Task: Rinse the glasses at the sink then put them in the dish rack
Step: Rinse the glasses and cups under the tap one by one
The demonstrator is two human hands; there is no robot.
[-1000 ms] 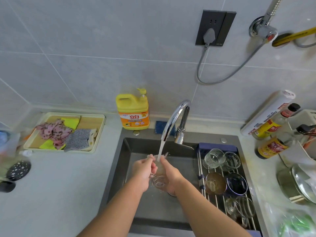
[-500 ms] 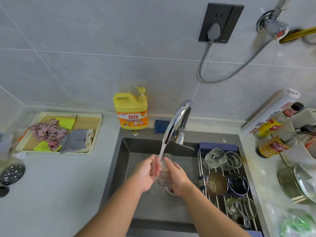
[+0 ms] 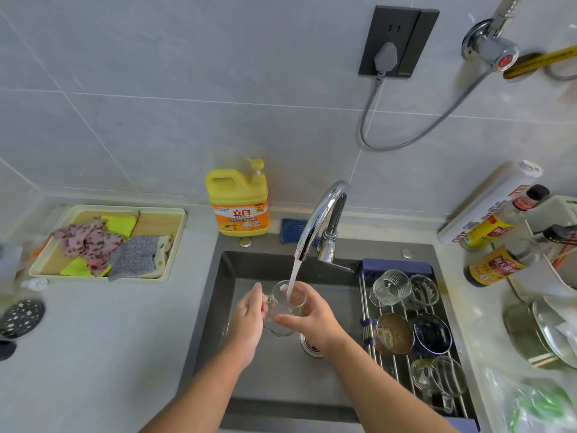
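Rinse step: your left hand (image 3: 248, 323) holds the glass (image 3: 279, 307) by its handle, right hand (image 3: 315, 323) wraps its body under the tap (image 3: 321, 214); next, prob. empty it & move to dish rack (image 3: 396, 264).

Bright even light, soft shadows, wide-angle bending, blurred left edge

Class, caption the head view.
Left hand and right hand hold a glass mug under the running faucet, dish rack alongside.

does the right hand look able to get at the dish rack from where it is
Likely yes: the dish rack lies just right of the right hand, nothing between them, though it and the left hand grip the glass.
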